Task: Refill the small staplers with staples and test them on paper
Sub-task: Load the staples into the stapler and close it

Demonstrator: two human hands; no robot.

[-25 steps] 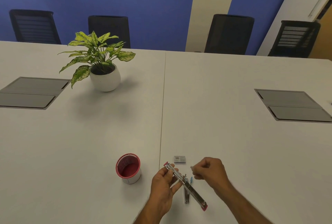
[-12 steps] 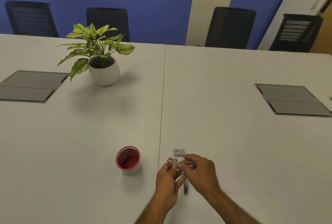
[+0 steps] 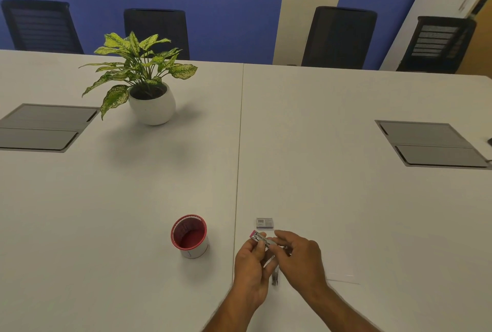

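One pink-tipped stapler [image 3: 259,238], one staple box [image 3: 264,223] just beyond it, one red cup [image 3: 189,236] to the left, one paper sheet [image 3: 343,270] on the right. Near the table's near edge, the left hand [image 3: 251,265] grips the stapler; the right hand [image 3: 299,257] pinches at its middle

Counted items: two hands, left hand [image 3: 251,265] and right hand [image 3: 300,258]; one stapler [image 3: 260,238]; one staple box [image 3: 265,223]; one red cup [image 3: 189,236]; one potted plant [image 3: 149,92]; one sheet of paper [image 3: 343,265]; four chairs; two grey panels set in the surface [image 3: 319,172].
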